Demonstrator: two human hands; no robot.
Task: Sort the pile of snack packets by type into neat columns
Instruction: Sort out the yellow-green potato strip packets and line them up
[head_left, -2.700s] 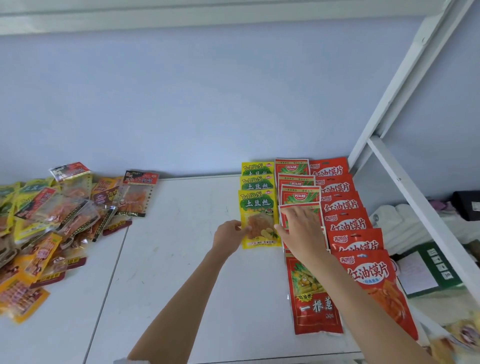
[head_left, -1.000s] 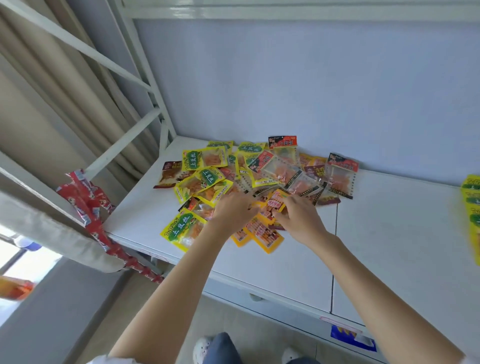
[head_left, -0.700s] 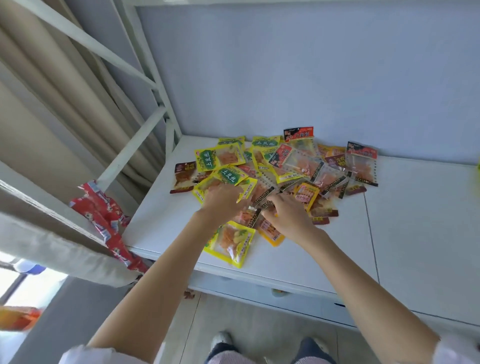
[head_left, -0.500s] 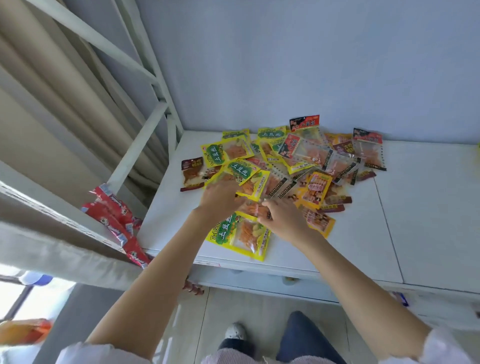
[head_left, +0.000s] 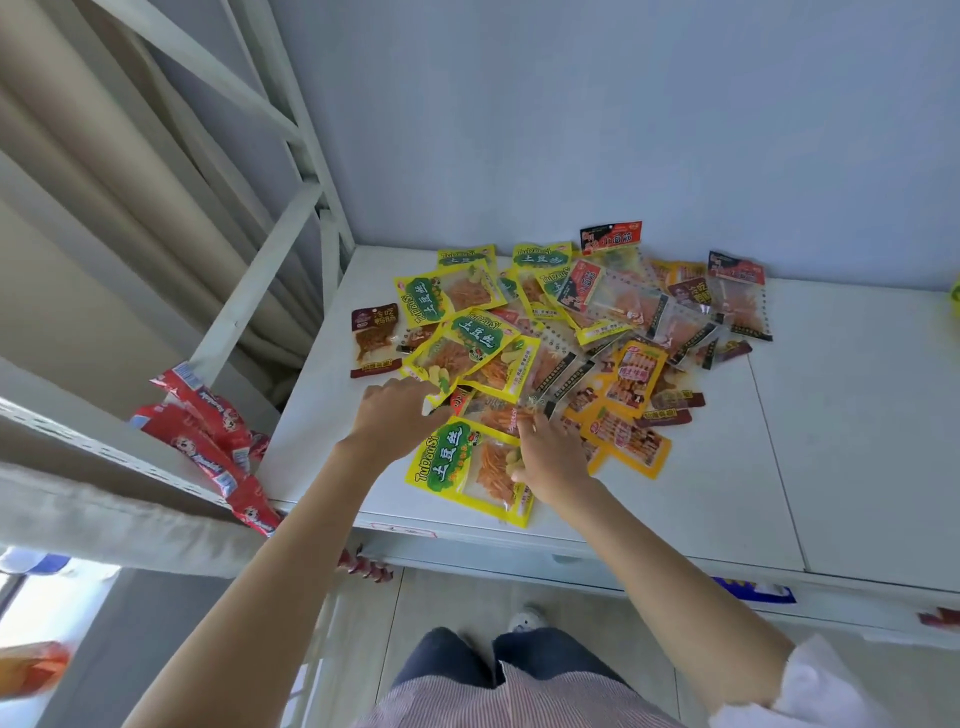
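Yellow-and-green snack packets (head_left: 470, 460) lie mixed in the pile (head_left: 587, 343) on the white tabletop (head_left: 841, 436). We see no columns here; most sorting remains. We count six yellow-green packets, one brown packet (head_left: 374, 338) apart. Left hand (head_left: 392, 415) fingers extended onto the pile; right hand (head_left: 550, 457) pinching the nearest packet.
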